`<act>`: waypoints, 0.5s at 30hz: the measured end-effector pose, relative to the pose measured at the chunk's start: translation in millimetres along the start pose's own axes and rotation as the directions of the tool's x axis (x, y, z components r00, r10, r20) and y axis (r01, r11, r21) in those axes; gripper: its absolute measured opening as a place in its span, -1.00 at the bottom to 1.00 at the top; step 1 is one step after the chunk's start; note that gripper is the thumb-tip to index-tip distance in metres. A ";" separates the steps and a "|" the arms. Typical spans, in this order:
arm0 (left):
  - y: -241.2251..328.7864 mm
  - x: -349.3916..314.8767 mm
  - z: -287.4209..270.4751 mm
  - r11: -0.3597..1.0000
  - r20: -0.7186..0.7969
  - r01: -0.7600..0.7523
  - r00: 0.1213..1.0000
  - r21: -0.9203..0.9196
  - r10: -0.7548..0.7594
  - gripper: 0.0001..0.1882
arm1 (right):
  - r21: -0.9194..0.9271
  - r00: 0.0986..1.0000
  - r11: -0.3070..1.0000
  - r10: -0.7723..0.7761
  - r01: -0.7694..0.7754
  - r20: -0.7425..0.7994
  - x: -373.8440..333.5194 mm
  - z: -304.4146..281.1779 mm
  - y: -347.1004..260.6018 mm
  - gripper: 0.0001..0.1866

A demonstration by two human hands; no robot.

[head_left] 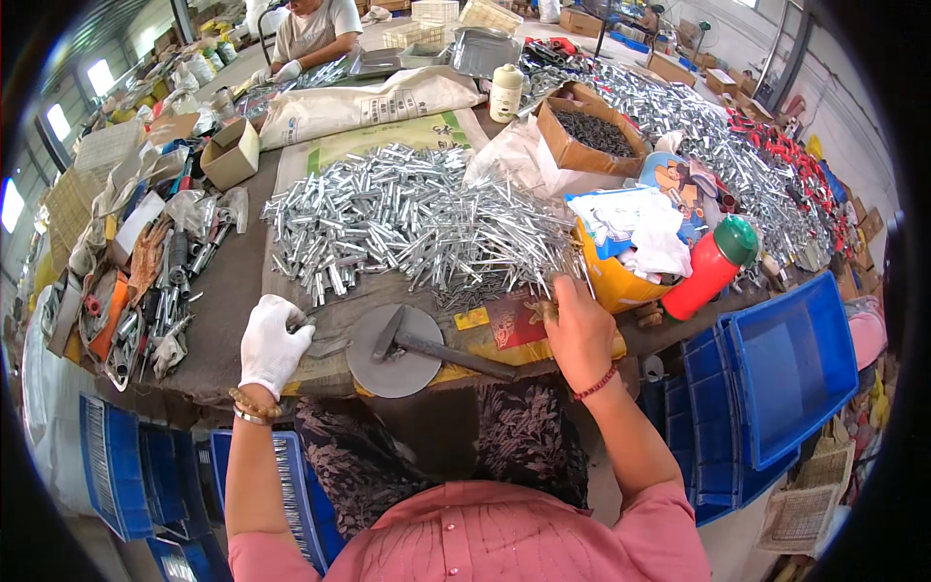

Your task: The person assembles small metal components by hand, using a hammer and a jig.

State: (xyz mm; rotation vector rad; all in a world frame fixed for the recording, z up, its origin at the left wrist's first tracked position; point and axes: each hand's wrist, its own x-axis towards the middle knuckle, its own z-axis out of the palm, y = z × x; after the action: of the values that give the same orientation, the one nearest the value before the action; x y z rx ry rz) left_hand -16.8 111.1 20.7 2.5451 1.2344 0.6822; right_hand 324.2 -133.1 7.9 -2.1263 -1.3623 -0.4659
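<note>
My left hand (274, 341), in a white glove, rests at the table's near edge with its fingers curled in. Whatever it grips, if anything, is too small to make out. Right of it lies a round grey metal disc (376, 372) with a hammer (427, 348) across it, the handle pointing right. My bare right hand (580, 328) is closed at the right end of the pile of thin metal rods (519, 233); its fingertips hide what they pinch. Short metal tubes (359, 209) are heaped to the left of the rods. A red card (515, 321) lies beside my right hand.
Right of the pile stand a yellow tub (611, 267), a red bottle with a green cap (706, 274) and a cardboard box of dark small parts (592, 133). Blue crates (795, 359) are stacked at the right. Another person (315, 39) works across the table.
</note>
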 end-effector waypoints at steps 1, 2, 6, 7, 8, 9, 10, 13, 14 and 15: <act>1.8 -2.8 -1.1 1.000 -0.002 0.004 1.000 0.004 -0.004 -0.80 | -0.010 1.000 1.000 0.000 0.000 0.001 0.3 7.2 2.5 -0.60; 2.5 -6.5 -1.8 1.000 -0.028 0.019 0.999 -0.011 -0.019 -0.80 | -0.002 1.000 1.000 -0.007 0.007 0.003 0.8 9.6 2.0 -0.60; 20.2 -25.5 -10.9 0.973 -0.113 -0.042 0.993 -0.226 0.017 -0.83 | -0.013 0.995 0.999 0.043 -0.042 0.086 -5.2 3.9 0.4 -0.58; 31.2 -31.2 -14.2 0.972 -0.098 -0.053 0.995 -0.229 0.031 -0.84 | -0.025 0.991 0.998 0.054 -0.052 0.120 -8.1 -3.4 -0.5 -0.59; 44.0 -35.8 -18.0 0.965 -0.080 -0.134 0.990 -0.226 0.119 -0.85 | -0.033 0.986 0.998 0.066 -0.061 0.153 -10.6 -10.6 -1.6 -0.61; 54.1 -40.9 -18.8 0.951 -0.034 -0.150 0.989 -0.270 0.146 -0.84 | -0.005 0.983 0.998 0.070 -0.070 0.170 -12.9 -16.1 -4.6 -0.63; 57.3 -44.8 -13.8 0.940 -0.008 -0.168 0.985 -0.298 0.173 -0.84 | 0.023 0.980 0.997 0.074 -0.080 0.187 -14.7 -20.2 -10.4 -0.66; 72.1 -51.7 -2.9 0.935 0.009 -0.234 0.969 -0.267 0.245 -0.85 | 0.200 0.974 0.979 -0.073 0.030 0.213 -12.6 -27.0 -37.2 -0.80; 73.5 -53.2 2.2 0.930 0.012 -0.244 0.966 -0.274 0.257 -0.86 | 0.295 0.958 0.946 -0.199 0.133 0.207 -12.3 -26.9 -47.3 -0.83; 72.9 -56.2 4.8 0.923 0.016 -0.220 0.971 -0.315 0.237 -0.87 | 0.356 0.949 0.920 -0.247 0.165 0.198 -12.3 -22.3 -62.3 -0.87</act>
State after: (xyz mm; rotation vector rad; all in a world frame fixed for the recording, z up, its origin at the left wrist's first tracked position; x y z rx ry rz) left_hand 5.0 21.8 28.2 2.4397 0.7469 0.7819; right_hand 262.8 -135.7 35.3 -1.8079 -1.6799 -0.0443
